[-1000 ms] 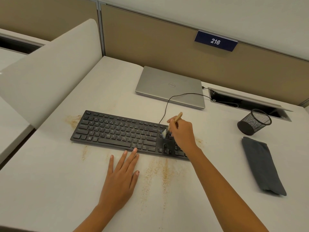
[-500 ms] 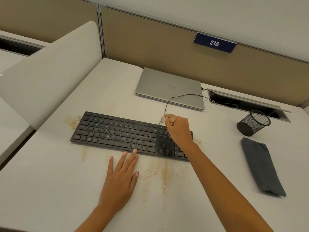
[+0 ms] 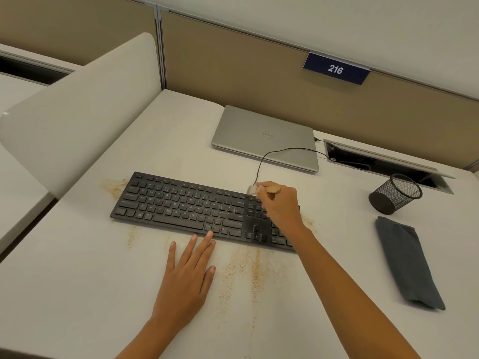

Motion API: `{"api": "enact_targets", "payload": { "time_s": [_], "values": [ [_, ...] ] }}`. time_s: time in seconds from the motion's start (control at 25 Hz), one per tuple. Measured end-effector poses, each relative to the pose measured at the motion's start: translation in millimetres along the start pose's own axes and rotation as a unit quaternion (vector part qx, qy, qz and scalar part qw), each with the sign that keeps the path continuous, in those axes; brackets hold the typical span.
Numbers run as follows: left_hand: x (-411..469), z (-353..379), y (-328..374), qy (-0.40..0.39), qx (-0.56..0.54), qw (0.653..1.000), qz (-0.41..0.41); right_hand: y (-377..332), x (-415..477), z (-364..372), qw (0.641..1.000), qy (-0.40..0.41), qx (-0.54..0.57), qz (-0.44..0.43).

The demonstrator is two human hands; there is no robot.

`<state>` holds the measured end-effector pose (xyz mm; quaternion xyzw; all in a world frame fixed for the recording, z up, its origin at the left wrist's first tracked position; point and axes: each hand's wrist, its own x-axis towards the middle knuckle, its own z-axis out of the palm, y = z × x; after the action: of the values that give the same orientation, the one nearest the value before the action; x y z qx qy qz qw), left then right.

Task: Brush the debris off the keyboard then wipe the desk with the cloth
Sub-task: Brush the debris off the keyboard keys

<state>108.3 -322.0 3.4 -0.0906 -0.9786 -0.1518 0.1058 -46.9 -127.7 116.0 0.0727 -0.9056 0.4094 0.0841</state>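
A black keyboard (image 3: pixel 181 206) lies across the middle of the white desk (image 3: pixel 77 294). My right hand (image 3: pixel 281 206) hovers over its right end and grips a small wooden-handled brush (image 3: pixel 259 189), with the pale bristles at the keyboard's far edge. My left hand (image 3: pixel 186 278) rests flat on the desk, fingers straight, fingertips touching the keyboard's near edge. Sandy debris (image 3: pixel 248 270) streaks the desk in front of the keyboard, and more debris (image 3: pixel 114 186) lies at its far left corner. A folded dark grey cloth (image 3: pixel 407 260) lies at the right.
A shut silver laptop (image 3: pixel 264 137) sits behind the keyboard, with the keyboard's thin cable (image 3: pixel 285 150) running across it to a desk slot (image 3: pixel 388 164). A black mesh pen cup (image 3: pixel 395 194) stands above the cloth. A white divider panel (image 3: pixel 77 107) borders the left.
My right hand has carried the brush from the keys by the number pad up to the keyboard's far edge and tipped its handle down. The left hand has stayed put.
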Motion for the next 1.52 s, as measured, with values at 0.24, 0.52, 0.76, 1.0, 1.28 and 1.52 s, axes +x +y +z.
{"api": "enact_targets", "payload": {
  "time_s": [0.24, 0.52, 0.76, 1.0, 1.28, 1.52],
  "values": [
    [0, -1, 0, -0.006, 0.004, 1.000, -0.004, -1, -8, -7, 0.989, -0.002, -0.142, 0.026],
    [0, -2, 0, -0.009, -0.004, 1.000, -0.006, -5, -13, -3, 0.994, -0.032, -0.095, 0.044],
    [1, -2, -1, -0.004, -0.008, 1.000, -0.004, -11, -26, 1, 0.997, -0.058, -0.025, 0.039],
    [1, -1, -1, -0.010, -0.003, 1.000, -0.005, -11, -31, 2, 0.995, -0.038, -0.071, -0.063],
    [1, -1, -2, -0.009, -0.002, 1.000, -0.008, 3, -42, 5, 0.979, -0.048, -0.147, -0.136],
    [1, -1, -1, -0.009, 0.001, 1.000, -0.002, 7, -45, -2, 0.982, -0.049, -0.154, -0.095]
  ]
}}
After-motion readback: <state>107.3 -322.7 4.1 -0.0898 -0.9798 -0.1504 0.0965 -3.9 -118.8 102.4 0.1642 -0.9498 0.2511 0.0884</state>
